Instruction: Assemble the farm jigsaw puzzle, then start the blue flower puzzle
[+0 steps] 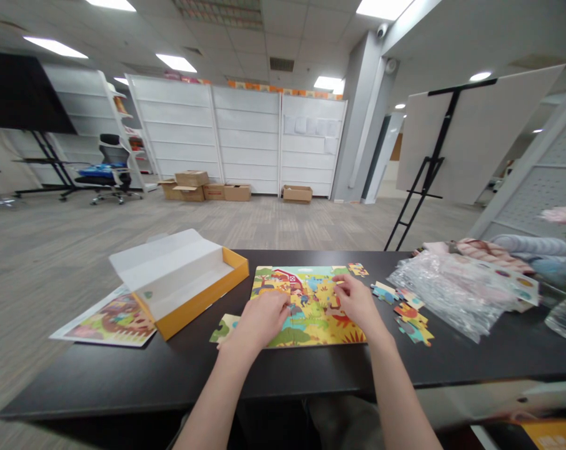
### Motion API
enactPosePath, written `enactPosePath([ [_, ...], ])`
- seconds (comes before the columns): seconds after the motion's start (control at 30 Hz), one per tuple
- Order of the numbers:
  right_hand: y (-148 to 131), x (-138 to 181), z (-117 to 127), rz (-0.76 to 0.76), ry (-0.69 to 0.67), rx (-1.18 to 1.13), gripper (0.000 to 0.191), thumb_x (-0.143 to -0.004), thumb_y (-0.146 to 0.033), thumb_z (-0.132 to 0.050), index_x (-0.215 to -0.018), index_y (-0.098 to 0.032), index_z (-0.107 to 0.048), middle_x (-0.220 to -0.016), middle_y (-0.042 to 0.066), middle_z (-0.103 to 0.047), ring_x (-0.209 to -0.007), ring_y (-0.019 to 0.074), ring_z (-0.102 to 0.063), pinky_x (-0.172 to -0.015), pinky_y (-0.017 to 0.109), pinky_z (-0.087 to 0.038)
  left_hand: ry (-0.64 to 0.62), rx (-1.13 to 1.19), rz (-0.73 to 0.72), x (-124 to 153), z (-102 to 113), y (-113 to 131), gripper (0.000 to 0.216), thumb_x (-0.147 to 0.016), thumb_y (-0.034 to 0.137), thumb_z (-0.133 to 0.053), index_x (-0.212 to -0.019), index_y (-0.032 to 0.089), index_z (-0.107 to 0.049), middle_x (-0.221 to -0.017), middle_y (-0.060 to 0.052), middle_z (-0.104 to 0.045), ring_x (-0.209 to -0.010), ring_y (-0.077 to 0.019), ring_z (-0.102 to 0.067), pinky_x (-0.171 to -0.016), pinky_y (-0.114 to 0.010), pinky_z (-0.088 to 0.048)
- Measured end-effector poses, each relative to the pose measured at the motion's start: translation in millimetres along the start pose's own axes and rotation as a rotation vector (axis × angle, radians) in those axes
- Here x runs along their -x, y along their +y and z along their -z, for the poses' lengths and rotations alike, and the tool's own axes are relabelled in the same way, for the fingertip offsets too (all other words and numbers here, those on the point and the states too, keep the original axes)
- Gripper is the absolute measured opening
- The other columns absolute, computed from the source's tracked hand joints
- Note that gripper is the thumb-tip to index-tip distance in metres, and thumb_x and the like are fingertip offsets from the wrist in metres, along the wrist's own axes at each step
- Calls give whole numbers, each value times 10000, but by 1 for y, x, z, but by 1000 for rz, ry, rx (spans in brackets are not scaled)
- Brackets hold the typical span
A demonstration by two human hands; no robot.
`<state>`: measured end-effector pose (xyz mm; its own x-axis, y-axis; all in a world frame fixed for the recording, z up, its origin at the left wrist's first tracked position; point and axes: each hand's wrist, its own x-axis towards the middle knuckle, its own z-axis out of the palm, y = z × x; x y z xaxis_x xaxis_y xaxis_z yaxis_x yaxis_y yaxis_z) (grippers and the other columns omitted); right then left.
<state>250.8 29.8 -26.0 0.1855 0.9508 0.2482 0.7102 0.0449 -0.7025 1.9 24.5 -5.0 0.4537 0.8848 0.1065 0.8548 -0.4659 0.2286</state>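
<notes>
I judge left hand [267,314] and right hand [357,301] are fitting the puzzle [313,314]; each grip's state I cannot tell; next needs careful aligning.

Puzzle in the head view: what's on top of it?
The left hand is over the left half of the puzzle, the right hand over its right side. The artwork beneath both hands is covered and cannot be seen.
</notes>
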Motion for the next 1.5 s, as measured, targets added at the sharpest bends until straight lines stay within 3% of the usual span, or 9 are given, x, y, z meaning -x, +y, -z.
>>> enactPosePath([
  [0.27,-7,1,-1,-21,-1,45,232,-862,-219,-497,-1031,-208,-656,-870,53,-771,-741,198,-691,-698,305,-481,26,5,64,2,6,-11,210,-960,249,-492,-1008,252,-696,-1094,-36,-748,-1026,-250,-694,-790,-321,-510],
  [0.43,-10,3,-6,-31,-58,-67,232,-861,-187,-493,-1031,-198,-651,-879,56,-761,-790,192,-715,-675,281,-518,23,8,86,4,7,-16,246,-965,224,-475,-1053,268,-701,-1124,-40,-744,-1050,-245,-688,-821,-326,-511],
  [0.63,-7,2,-12,6,-146,-31,209,-858,-145,-520,-995,-183,-674,-845,53,-765,-717,168,-702,-660,258,-519,2,8,-6,3,4,7,225,-974,227,-478,-993,210,-701,-1101,-76,-723,-1066,-248,-668,-877,-343,-519],
  [0.9,2,-1,-15,2,-125,122,181,-843,-144,-606,-985,-145,-717,-905,91,-762,-817,196,-707,-773,286,-516,38,5,-164,1,-12,32,245,-974,272,-532,-1152,175,-669,-1265,-111,-660,-1190,-285,-586,-1026,-428,-482],
  [1.03,-4,1,-14,-4,-153,136,218,-821,-154,-630,-1018,-138,-722,-895,79,-758,-766,179,-693,-739,274,-495,67,-10,-189,2,-21,38,332,-984,364,-534,-1268,217,-626,-1333,-96,-633,-1220,-322,-551,-1029,-511,-472],
  [1.17,-10,3,-12,45,-205,230,224,-807,-186,-656,-1006,-121,-734,-788,57,-724,-701,179,-650,-682,271,-452,55,-19,-190,2,-23,39,325,-986,362,-527,-1256,217,-636,-1319,-95,-642,-1208,-328,-550,-1019,-522,-472],
  [1.5,-4,5,-6,159,-248,291,224,-787,-231,-707,-993,-170,-770,-923,78,-710,-876,212,-652,-803,283,-471,31,6,-203,3,-21,41,320,-994,323,-485,-1252,184,-614,-1347,-113,-626,-1249,-305,-535,-1052,-499,-443],
])
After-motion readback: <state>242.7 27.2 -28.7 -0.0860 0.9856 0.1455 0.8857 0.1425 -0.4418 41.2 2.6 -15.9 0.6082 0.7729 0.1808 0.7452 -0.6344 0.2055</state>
